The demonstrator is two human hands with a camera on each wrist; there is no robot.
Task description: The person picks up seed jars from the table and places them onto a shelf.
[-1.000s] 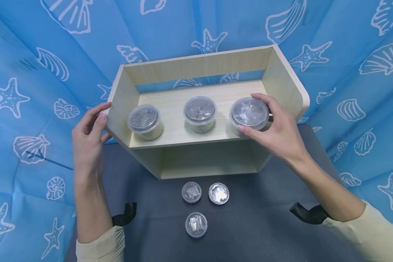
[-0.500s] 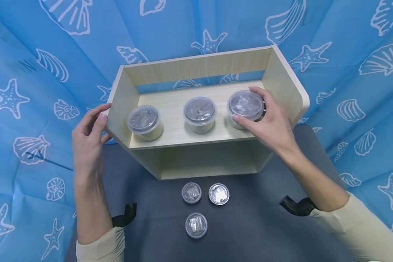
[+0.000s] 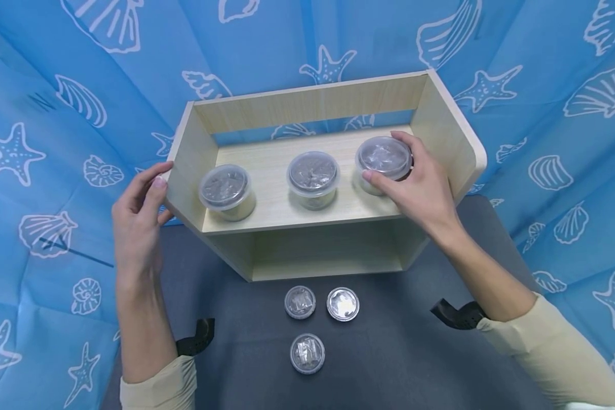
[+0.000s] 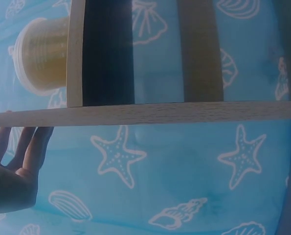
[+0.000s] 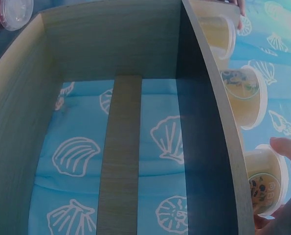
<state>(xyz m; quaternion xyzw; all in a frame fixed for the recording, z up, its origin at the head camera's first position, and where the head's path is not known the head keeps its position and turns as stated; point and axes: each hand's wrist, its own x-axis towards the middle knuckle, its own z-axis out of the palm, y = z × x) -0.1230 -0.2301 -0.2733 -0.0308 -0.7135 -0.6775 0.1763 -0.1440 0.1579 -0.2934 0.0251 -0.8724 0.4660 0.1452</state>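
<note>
A two-tier pale wooden shelf [image 3: 312,227] has three lidded plastic tubs on its upper board. My right hand [image 3: 425,191] grips the right tub [image 3: 374,185] by its sides, thumb in front and fingers behind. The middle tub [image 3: 313,177] and left tub [image 3: 228,191] stand upright, apart from each other. Their lids look greyish, and yellowish contents show in the left wrist view's tub [image 4: 45,56]. My left hand [image 3: 139,219] touches the outer left side panel [image 3: 184,171] with extended fingers, also visible as fingers [image 4: 33,152] in the left wrist view.
Three small round lidded containers, the left one [image 3: 299,302], the right one [image 3: 343,304] and the front one [image 3: 307,353], lie on the dark grey tabletop [image 3: 389,353] before the shelf. A blue shell-patterned curtain [image 3: 266,45] hangs behind.
My right hand has shifted the right tub slightly back and left on the upper board. The left hand has stayed in place at the side panel.
</note>
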